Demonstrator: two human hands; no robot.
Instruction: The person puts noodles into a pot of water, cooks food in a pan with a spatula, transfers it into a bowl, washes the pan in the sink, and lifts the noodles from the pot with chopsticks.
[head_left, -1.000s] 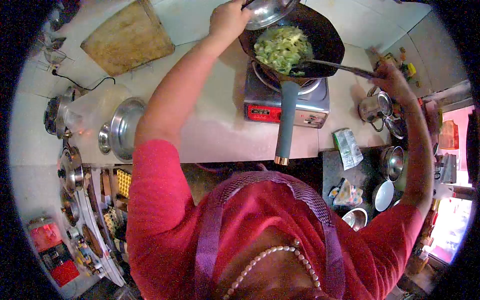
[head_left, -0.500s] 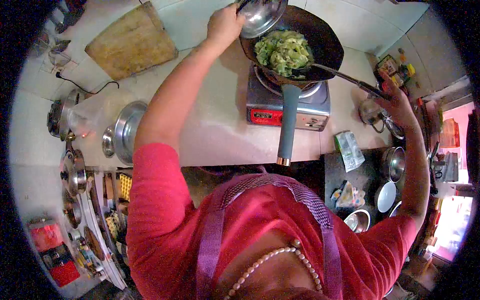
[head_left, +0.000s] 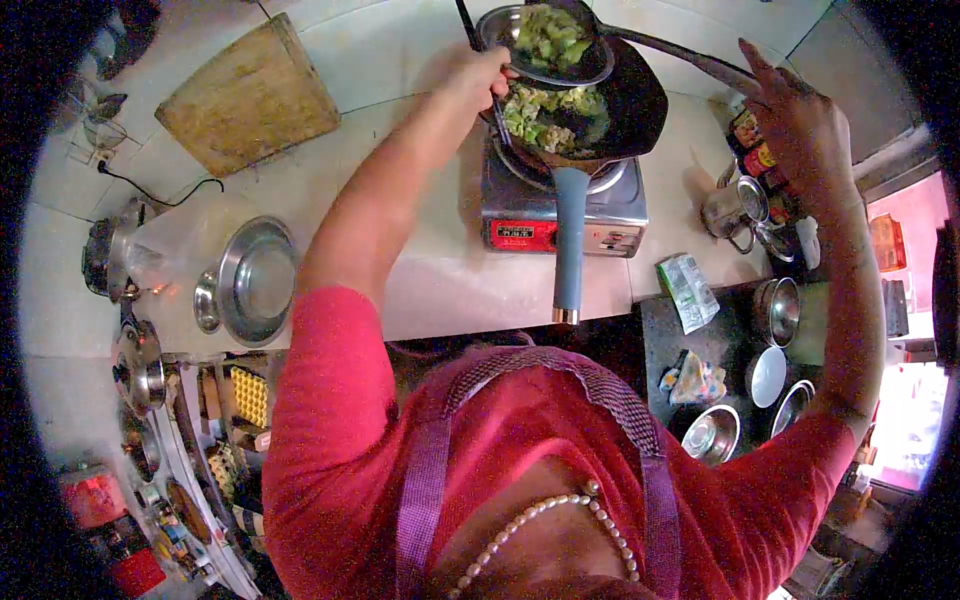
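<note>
My left hand (head_left: 485, 75) is closed on a metal bowl (head_left: 588, 74) at its near left edge. A thin dark rod (head_left: 466, 22) runs past these fingers; what it belongs to is unclear. Cooked green vegetables (head_left: 550, 40) lie in the bowl, which hangs over the far left part of a dark wok (head_left: 636, 95). More chopped greens (head_left: 535, 118) remain in the wok. My right hand (head_left: 800, 125) grips the long handle of a cooking spatula (head_left: 680, 54), index finger stretched out. The spatula's head is over the bowl's far side, partly cut off by the frame.
The wok sits on a portable stove (head_left: 565, 215), its grey handle (head_left: 570, 245) pointing toward me. At left are a steel basin (head_left: 262, 320) and a leaning cutting board (head_left: 250, 95). A metal mug (head_left: 722, 215), a packet (head_left: 688, 292) and several bowls stand at right.
Greens have moved from the wok into the metal bowl. The bowl has come right and lower over the wok, and the spatula has risen from the wok to the bowl.
</note>
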